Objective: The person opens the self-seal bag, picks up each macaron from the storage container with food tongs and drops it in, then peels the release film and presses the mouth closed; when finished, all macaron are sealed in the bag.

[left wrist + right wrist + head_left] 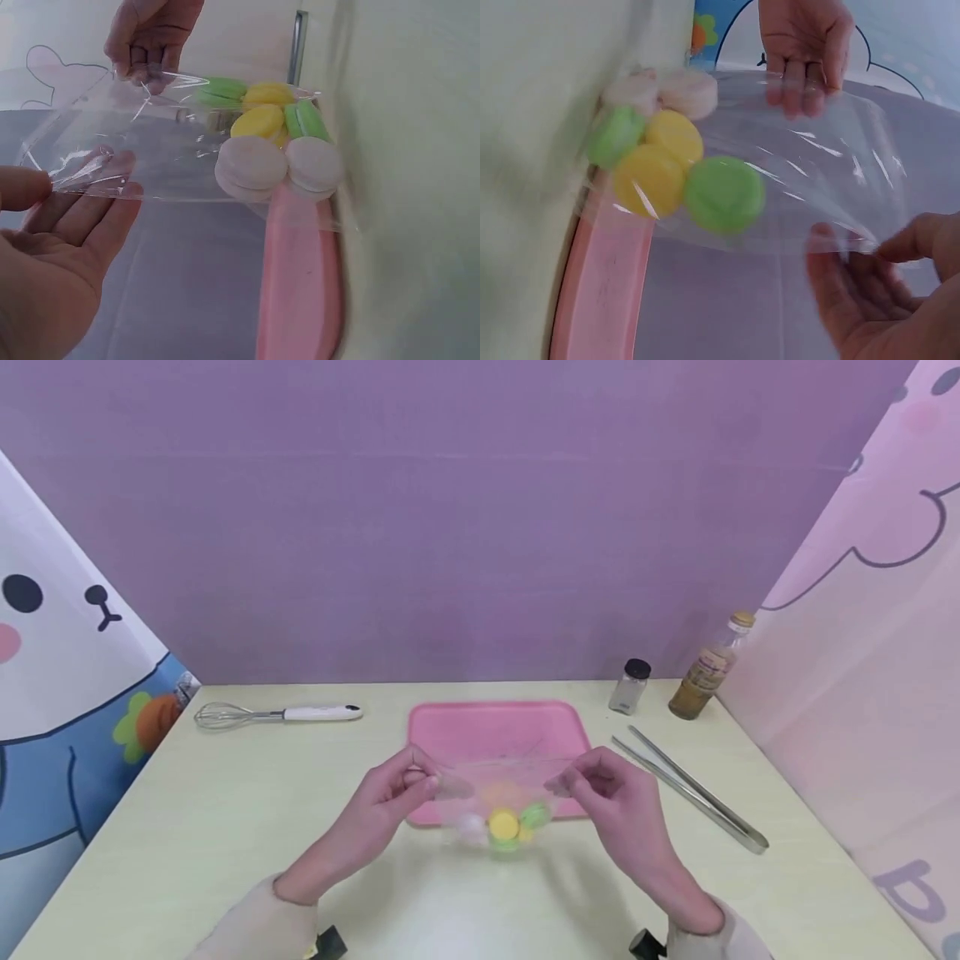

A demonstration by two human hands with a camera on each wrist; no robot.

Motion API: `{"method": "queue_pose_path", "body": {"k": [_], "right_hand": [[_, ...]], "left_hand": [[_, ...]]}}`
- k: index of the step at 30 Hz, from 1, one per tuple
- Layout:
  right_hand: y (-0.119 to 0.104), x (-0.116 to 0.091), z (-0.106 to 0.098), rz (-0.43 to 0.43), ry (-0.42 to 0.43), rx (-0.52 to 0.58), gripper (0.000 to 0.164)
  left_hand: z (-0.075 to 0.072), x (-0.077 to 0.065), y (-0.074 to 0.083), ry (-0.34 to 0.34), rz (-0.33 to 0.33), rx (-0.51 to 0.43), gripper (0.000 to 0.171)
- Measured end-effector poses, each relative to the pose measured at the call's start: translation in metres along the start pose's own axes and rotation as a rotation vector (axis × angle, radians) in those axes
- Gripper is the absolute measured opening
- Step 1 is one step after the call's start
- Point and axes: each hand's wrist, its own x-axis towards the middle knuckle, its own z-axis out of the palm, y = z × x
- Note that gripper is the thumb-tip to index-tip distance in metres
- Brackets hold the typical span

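Note:
A clear plastic bag (172, 169) is stretched between my two hands, above the near side of the pink tray (495, 718). My left hand (397, 789) pinches one upper corner of it between thumb and fingers. The opposite corner is pinched by my right hand (615, 793). Several macarons lie at the bottom of the bag: a yellow macaron (503, 823), a green macaron (724, 195) and a pale pinkish macaron (251, 165) show among them. In both wrist views the bag hangs with its filled end toward the table.
A whisk (277, 715) with a white handle lies at the back left. Metal tongs (697, 793) rest right of the tray. Behind them stand a small black-capped jar (628, 688) and a glass bottle (705, 672) of brown liquid. A purple wall (465, 527) closes off the back.

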Motion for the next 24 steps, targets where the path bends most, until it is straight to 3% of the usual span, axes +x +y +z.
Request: {"method": "queue_pose_path", "body": {"k": [5, 10, 18, 21, 24], "right_hand": [[0.000, -0.002, -0.001, 0.097, -0.017, -0.038, 0.008], [0.001, -0.004, -0.001, 0.147, 0.000, -0.018, 0.007], [0.008, -0.001, -0.001, 0.254, 0.007, 0.092, 0.007], [0.011, 0.001, -0.001, 0.279, 0.005, 0.115, 0.008], [0.013, 0.002, 0.000, 0.281, -0.008, 0.155, 0.009]], "left_hand": [[0.005, -0.003, -0.009, 0.007, -0.024, -0.050, 0.010], [0.013, -0.002, -0.011, 0.127, -0.019, -0.036, 0.010], [0.024, 0.001, -0.012, 0.244, -0.157, -0.275, 0.027], [0.027, 0.002, -0.012, 0.305, -0.230, -0.303, 0.027], [0.029, 0.001, -0.011, 0.350, -0.261, -0.318, 0.024]]}}
